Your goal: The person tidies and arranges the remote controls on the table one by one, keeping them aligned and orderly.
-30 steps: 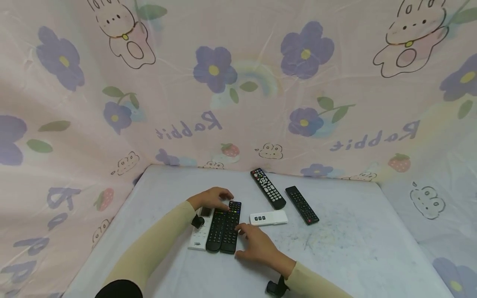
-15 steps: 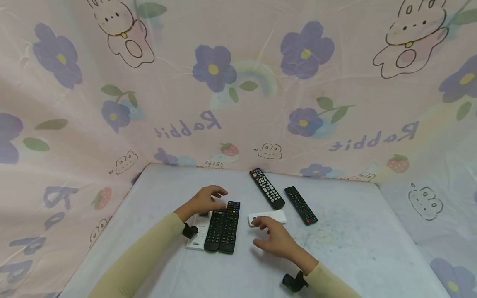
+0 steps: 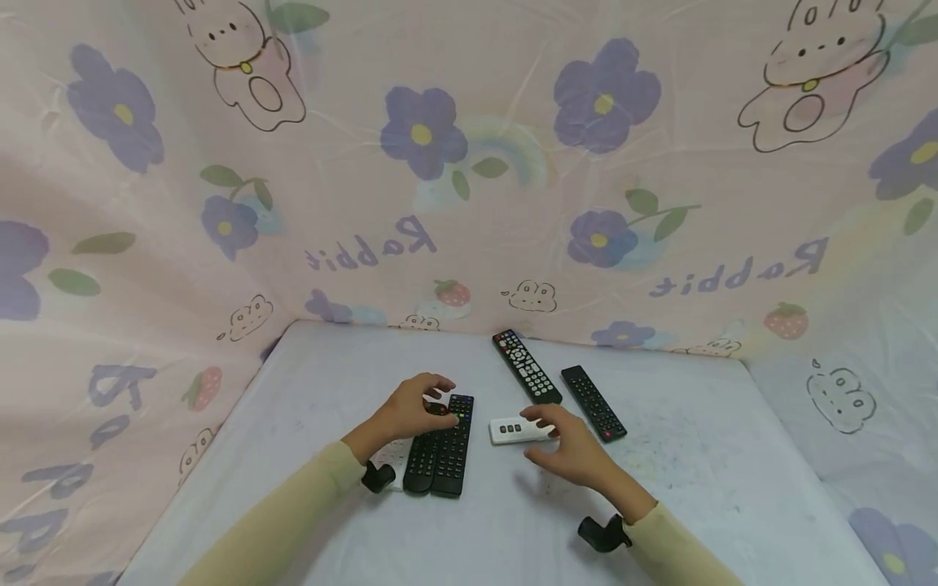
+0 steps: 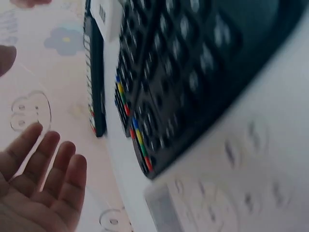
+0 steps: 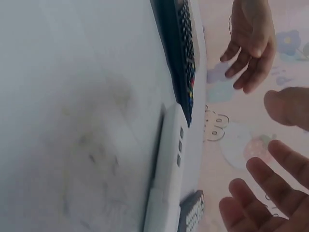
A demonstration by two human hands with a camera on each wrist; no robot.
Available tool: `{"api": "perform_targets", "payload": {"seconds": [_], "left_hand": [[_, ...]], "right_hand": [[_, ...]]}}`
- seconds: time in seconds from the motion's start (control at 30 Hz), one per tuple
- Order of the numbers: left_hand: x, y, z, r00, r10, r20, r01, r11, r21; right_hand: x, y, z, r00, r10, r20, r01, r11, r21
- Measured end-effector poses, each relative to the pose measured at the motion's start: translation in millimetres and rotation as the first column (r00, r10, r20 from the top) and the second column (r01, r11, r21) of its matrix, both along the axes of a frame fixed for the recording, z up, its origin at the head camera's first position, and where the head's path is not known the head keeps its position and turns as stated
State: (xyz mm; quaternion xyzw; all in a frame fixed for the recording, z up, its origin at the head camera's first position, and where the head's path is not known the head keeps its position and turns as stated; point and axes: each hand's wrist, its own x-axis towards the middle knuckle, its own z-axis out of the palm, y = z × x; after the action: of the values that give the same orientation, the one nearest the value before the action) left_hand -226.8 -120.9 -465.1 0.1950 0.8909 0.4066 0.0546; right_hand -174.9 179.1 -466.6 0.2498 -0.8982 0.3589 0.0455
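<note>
My left hand (image 3: 409, 409) hovers over the far ends of a row of remotes, its fingers loosely bent and holding nothing. Under it lie a white remote with a small screen (image 4: 164, 210), partly hidden in the head view, a black remote with a rounded end (image 3: 420, 470) and another black remote (image 3: 453, 456), side by side. My right hand (image 3: 575, 449) is above the right end of a small white remote (image 3: 509, 430) with a few dark buttons. In the right wrist view its fingers (image 5: 270, 193) are spread, apart from that remote.
Behind the small white remote lies a black remote with pale buttons (image 3: 528, 368), slanted. To its right rests a slimmer black remote (image 3: 593, 404). The white tabletop (image 3: 681, 456) ends at a patterned curtain (image 3: 506, 244) at the back and sides.
My right hand has moved from beside the black remotes, rightward and away, to over the small white remote. The left hand drew back slightly, then came back over the row.
</note>
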Motion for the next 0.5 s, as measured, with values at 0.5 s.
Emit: {"api": "perform_targets", "payload": {"seconds": [0.5], "left_hand": [[39.0,40.3,-5.8,0.999,0.009,-0.043,-0.011,0.998,-0.062]], "right_hand": [[-6.5,17,8.8,0.998,-0.048,-0.03,0.051,0.995,0.087]]}}
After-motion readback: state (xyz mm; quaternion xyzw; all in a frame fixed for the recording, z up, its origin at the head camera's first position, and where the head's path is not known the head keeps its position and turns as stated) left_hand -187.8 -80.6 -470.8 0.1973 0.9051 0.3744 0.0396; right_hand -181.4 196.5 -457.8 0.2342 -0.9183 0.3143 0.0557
